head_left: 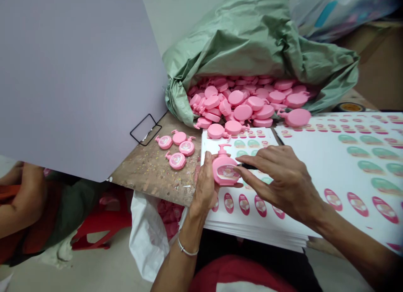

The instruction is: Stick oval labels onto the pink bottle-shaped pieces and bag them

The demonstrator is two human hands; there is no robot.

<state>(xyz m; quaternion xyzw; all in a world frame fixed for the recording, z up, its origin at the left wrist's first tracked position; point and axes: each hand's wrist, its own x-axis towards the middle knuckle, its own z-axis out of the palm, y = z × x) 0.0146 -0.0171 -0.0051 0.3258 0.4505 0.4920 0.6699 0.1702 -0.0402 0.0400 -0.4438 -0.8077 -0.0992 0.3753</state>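
- Left hand (204, 187) cups a pink pump-bottle-shaped piece (220, 174) upright, steadying it over a label sheet (252, 229) at the worktop's (151, 174) front edge
- Right hand (280, 183), fingers spread, presses its label (226, 173); black stick (247, 166) alongside, grip unclear

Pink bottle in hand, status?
Left hand holding pink bottle, label on its face. Right hand pinching black tool at the bottle. label sheets beneath. Nothing between hands and bottle.
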